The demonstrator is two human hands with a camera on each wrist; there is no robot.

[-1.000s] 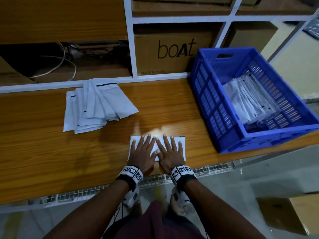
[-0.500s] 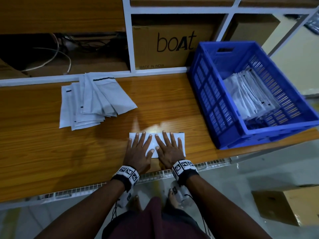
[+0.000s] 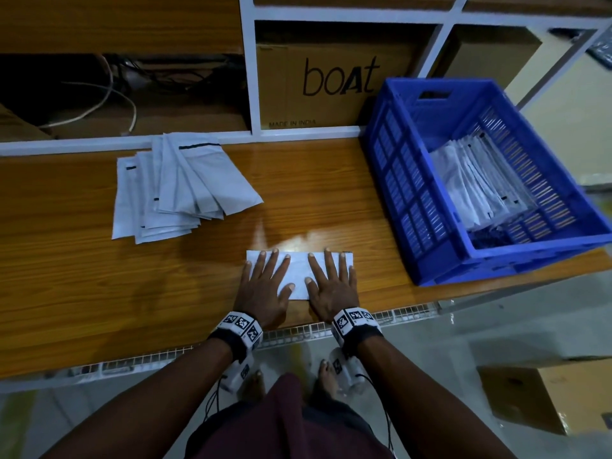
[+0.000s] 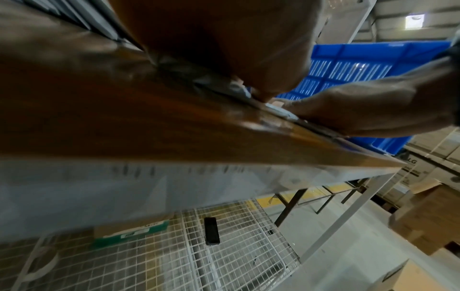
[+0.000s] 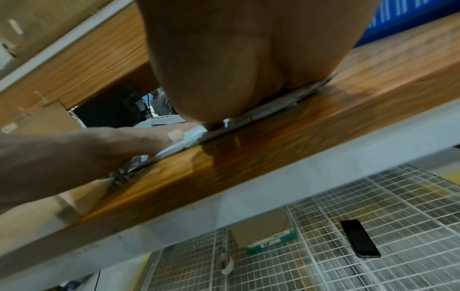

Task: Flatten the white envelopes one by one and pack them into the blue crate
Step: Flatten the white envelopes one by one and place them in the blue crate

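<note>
One white envelope lies flat near the front edge of the wooden shelf. My left hand presses its left half with straight, spread fingers. My right hand presses its right half the same way. A gap of bare envelope shows between the two hands. A fanned pile of white envelopes lies at the back left. The blue crate stands on the right with several envelopes stacked inside. In the wrist views each palm lies flat on the envelope's edge.
A cardboard box marked "boat" sits in the cubby behind. Cables fill the dark cubby at the left. Below the shelf a wire rack holds a black phone and a small box. A carton stands on the floor.
Both hands have slid apart along the envelope, the left hand leftward and the right hand rightward, uncovering its middle. The head view has shifted slightly.
</note>
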